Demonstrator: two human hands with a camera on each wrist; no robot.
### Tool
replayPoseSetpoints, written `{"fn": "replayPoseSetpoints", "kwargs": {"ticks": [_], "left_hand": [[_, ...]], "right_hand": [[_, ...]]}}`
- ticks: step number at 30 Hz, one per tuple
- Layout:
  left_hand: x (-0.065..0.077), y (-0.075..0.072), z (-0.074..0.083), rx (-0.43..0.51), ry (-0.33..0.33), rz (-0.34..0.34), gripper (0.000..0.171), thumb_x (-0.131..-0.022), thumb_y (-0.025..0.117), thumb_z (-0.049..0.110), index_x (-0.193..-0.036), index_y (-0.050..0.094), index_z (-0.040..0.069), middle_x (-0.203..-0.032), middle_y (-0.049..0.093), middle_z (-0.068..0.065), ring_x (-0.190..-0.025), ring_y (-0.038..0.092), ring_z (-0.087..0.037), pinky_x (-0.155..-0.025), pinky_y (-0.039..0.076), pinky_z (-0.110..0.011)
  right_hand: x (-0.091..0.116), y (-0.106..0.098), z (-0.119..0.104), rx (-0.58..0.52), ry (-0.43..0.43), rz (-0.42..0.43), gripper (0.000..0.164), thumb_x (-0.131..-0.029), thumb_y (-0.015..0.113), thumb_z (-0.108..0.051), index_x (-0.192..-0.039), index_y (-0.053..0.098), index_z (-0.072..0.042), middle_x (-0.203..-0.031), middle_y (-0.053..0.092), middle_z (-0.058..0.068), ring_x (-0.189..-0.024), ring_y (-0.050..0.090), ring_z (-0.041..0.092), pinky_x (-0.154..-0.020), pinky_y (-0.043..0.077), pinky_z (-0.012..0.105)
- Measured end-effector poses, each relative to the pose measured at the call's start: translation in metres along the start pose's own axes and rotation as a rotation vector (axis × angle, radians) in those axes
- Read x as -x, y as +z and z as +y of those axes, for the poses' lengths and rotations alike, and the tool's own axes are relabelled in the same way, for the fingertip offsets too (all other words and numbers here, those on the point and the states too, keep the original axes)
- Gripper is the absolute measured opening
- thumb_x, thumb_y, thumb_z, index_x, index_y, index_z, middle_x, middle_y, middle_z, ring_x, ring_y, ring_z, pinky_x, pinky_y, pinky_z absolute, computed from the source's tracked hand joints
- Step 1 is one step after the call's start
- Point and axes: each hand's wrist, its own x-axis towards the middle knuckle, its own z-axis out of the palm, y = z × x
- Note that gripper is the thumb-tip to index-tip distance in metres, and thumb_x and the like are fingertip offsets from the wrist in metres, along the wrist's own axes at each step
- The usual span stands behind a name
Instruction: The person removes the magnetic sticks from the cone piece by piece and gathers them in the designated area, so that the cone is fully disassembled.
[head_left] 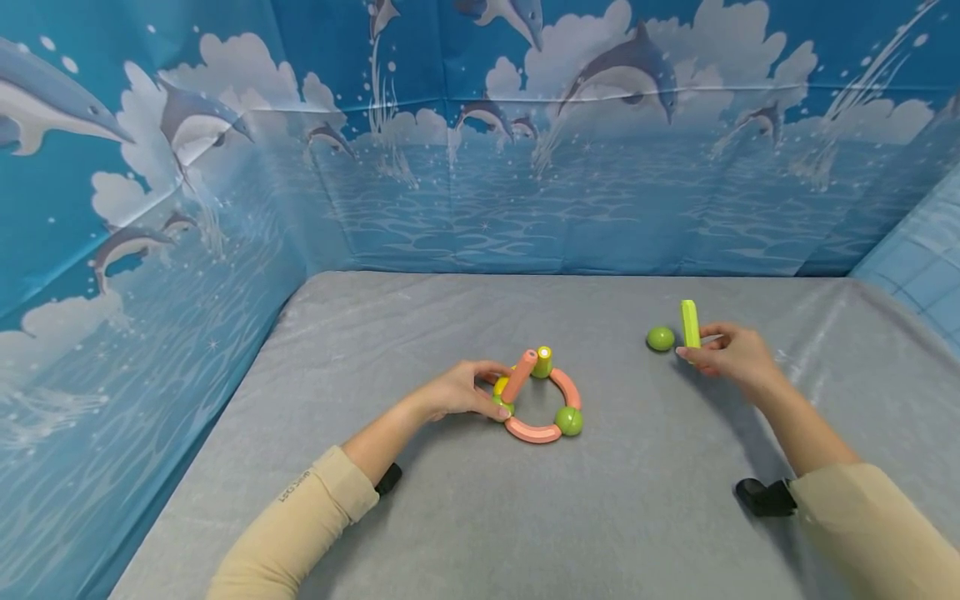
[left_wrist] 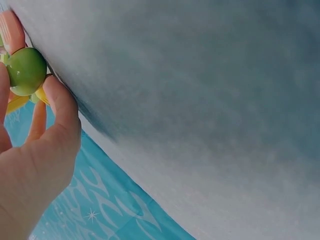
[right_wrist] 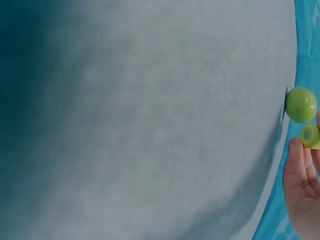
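A ring of magnetic-looking toy pieces lies on the grey cloth, with curved salmon pieces (head_left: 533, 431), green balls (head_left: 569, 421) and a partly hidden yellow piece (head_left: 502, 386). My left hand (head_left: 467, 392) pinches the green ball (left_wrist: 27, 71) at the ring's left side between thumb and fingers. From that ball a salmon rod (head_left: 519, 377) rises at a tilt. At the back of the ring stands a yellow-green piece (head_left: 542, 363). Off to the right, my right hand (head_left: 731, 357) holds a lime-green rod (head_left: 690, 323) upright in its fingertips, close beside a loose green ball (head_left: 661, 339).
Grey cloth (head_left: 465, 517) covers the table, slightly wrinkled. A blue dolphin-print curtain (head_left: 495, 208) hangs along the back and left side. Black straps (head_left: 765, 497) show at both wrists below the beige sleeves.
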Motion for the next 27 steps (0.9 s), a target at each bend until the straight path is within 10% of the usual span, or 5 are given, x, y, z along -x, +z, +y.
{"fn": "replayPoseSetpoints", "kwargs": {"ticks": [27], "left_hand": [[0.004,-0.002,0.002,0.005,-0.006,-0.008,0.061,-0.077,0.075,0.005,-0.133,0.051,0.009,-0.126,0.048,-0.015,-0.087,0.056,-0.019,-0.071,0.048,-0.029]], "right_hand": [[-0.019,0.009,-0.005,0.177,0.144,0.053,0.06,-0.08,0.073,-0.025,-0.119,0.05,0.013,-0.106,0.05,0.028,-0.068,0.055,0.018,-0.057,0.048,0.029]]}}
